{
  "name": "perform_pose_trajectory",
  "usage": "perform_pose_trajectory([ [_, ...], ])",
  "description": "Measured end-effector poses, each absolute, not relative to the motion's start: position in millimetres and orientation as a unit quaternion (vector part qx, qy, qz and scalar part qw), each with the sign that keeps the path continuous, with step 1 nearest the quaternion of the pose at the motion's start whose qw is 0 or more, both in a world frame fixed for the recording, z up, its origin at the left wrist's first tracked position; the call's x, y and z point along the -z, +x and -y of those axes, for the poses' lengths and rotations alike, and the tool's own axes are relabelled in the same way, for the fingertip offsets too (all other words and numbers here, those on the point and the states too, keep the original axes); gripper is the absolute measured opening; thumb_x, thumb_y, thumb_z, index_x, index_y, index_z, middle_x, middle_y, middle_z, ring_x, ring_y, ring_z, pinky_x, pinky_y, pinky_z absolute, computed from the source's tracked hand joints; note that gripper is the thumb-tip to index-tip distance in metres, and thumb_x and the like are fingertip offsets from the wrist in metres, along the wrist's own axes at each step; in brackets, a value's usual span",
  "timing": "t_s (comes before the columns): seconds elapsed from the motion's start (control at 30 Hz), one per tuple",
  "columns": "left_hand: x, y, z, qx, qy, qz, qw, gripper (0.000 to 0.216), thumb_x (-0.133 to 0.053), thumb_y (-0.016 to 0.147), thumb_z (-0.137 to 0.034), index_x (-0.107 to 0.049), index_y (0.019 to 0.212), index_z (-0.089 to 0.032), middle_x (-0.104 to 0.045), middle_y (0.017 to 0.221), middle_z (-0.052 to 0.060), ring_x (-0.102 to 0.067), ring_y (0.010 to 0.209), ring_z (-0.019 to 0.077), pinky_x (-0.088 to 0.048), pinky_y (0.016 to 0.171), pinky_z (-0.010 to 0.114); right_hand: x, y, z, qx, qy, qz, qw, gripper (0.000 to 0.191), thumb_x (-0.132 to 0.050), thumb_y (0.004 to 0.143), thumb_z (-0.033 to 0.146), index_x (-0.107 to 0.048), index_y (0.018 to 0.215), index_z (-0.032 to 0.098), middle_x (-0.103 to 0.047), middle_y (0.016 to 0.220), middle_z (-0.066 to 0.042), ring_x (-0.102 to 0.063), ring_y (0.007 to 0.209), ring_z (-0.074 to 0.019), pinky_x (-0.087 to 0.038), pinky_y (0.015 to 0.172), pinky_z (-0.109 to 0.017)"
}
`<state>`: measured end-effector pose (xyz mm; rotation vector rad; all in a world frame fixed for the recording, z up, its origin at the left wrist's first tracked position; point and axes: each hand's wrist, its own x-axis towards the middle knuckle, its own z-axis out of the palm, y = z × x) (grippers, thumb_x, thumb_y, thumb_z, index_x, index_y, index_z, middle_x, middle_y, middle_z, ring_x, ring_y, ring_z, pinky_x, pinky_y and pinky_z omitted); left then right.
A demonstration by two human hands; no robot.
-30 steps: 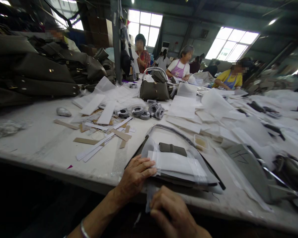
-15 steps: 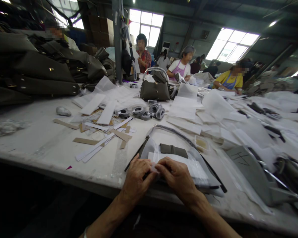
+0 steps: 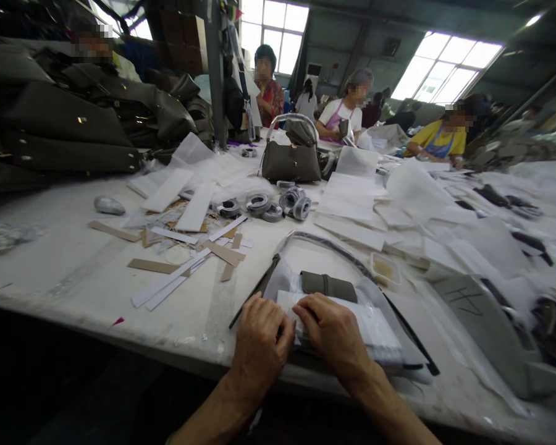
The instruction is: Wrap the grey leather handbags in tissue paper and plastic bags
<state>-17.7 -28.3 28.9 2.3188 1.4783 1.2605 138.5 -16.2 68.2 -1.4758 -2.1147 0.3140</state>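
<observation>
In front of me at the table's edge lies an olive-grey handbag (image 3: 264, 276). Its arched handle (image 3: 327, 242) is wrapped in clear film. White wrapping (image 3: 375, 324) covers the bag's middle, and a small dark olive flap piece (image 3: 328, 286) rests above it. My left hand (image 3: 262, 340) is closed with curled fingers over the bag's near left side. Close beside it, my right hand (image 3: 333, 330) pinches with thumb and forefinger at the white wrapping's left part. What lies between the fingers of either hand is hidden.
White and brown card strips (image 3: 167, 284) lie left, behind them several wrapped grey coils (image 3: 258, 204). A finished-looking handbag (image 3: 291, 162) stands farther back. Bags pile up far left (image 3: 74, 123). White sheets and a grey panel (image 3: 484, 334) lie right. Co-workers (image 3: 340, 117) sit across.
My left hand's fingers have curled in more, and the thin pale piece seen between my hands no longer shows. The view has shifted slightly.
</observation>
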Motion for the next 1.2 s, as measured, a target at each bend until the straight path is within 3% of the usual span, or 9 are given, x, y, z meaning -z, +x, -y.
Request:
perform_pose_trajectory([
  [0.33, -31.1, -15.0, 21.0, -0.401, 0.751, -0.525, 0.023, 0.021, -0.056, 0.09, -0.016, -0.047, 0.071, -0.02, -0.05, 0.066, -0.003, -0.053, 0.068, 0.017, -0.046, 0.096, 0.046, -68.7, 131.5, 15.7, -0.078, -0.603, 0.774, 0.179, 0.013, -0.065, 0.09, 0.02, -0.066, 0.078, 0.02, -0.062, 0.079, 0.001, -0.063, 0.074, -0.0144, -0.037, 0.066, -0.025],
  [0.53, -39.5, -21.4, 41.8, -0.447, 0.812, -0.369, -0.062, 0.011, -0.052, 0.095, -0.012, -0.06, 0.098, -0.018, -0.069, 0.097, 0.004, -0.064, 0.1, 0.0185, -0.038, 0.109, 0.044, -77.8, 132.2, 11.5, -0.088, -0.609, 0.773, 0.156, 0.011, -0.064, 0.09, 0.02, -0.065, 0.079, 0.022, -0.066, 0.082, 0.001, -0.063, 0.07, -0.0146, -0.035, 0.06, -0.026],
  [0.67, -37.2, -26.8, 54.6, -0.379, 0.847, -0.369, -0.056, 0.025, -0.05, 0.098, -0.023, -0.059, 0.121, -0.017, -0.071, 0.112, 0.006, -0.063, 0.109, 0.0219, -0.039, 0.108, 0.045, -79.8, 132.4, 3.6, -0.105, -0.606, 0.772, 0.16, 0.005, -0.066, 0.086, 0.019, -0.064, 0.082, 0.023, -0.07, 0.079, 0.0, -0.065, 0.072, -0.0177, -0.035, 0.059, -0.027],
  [0.77, -35.2, -27.1, 58.0, -0.337, 0.852, -0.395, -0.058, 0.026, -0.052, 0.098, -0.027, -0.06, 0.121, -0.02, -0.07, 0.116, 0.006, -0.063, 0.111, 0.0245, -0.041, 0.105, 0.048, -80.9, 131.4, -3.8, -0.102, -0.63, 0.753, 0.162, 0.009, -0.07, 0.082, 0.02, -0.063, 0.088, 0.022, -0.071, 0.077, -0.001, -0.066, 0.072, -0.0197, -0.035, 0.059, -0.027],
  [0.9, -34.4, -24.2, 60.6, -0.32, 0.847, -0.419, -0.072, 0.027, -0.054, 0.096, -0.025, -0.06, 0.122, -0.021, -0.069, 0.121, 0.006, -0.062, 0.114, 0.0256, -0.039, 0.105, 0.049, -88.5, 148.5, -3.2, -0.108, -0.63, 0.731, 0.241, 0.013, -0.069, 0.082, 0.022, -0.065, 0.094, 0.022, -0.07, 0.076, -0.001, -0.065, 0.071, -0.0191, -0.041, 0.064, -0.028],
  [1.07, -34.2, -23.7, 59.9, -0.322, 0.846, -0.421, -0.056, 0.03, -0.056, 0.094, -0.024, -0.058, 0.125, -0.022, -0.069, 0.121, 0.004, -0.061, 0.115, 0.024, -0.038, 0.106, 0.046, -106.6, 234.9, 23.8, -0.19, -0.668, 0.598, 0.4, 0.034, -0.062, 0.081, 0.05, -0.07, 0.096, 0.02, -0.071, 0.077, -0.003, -0.063, 0.06, -0.018, -0.047, 0.056, -0.029],
  [1.2, -30.7, -27.5, 53.7, -0.326, 0.849, -0.41, -0.074, 0.032, -0.054, 0.094, -0.024, -0.057, 0.127, -0.022, -0.069, 0.12, 0.003, -0.063, 0.112, 0.0223, -0.035, 0.106, 0.041, -119.8, 335.1, 54.9, -0.113, -0.769, 0.487, 0.398, 0.044, -0.063, 0.072, 0.057, -0.072, 0.092, 0.019, -0.07, 0.071, -0.006, -0.063, 0.059, -0.0214, -0.046, 0.052, -0.03],
])
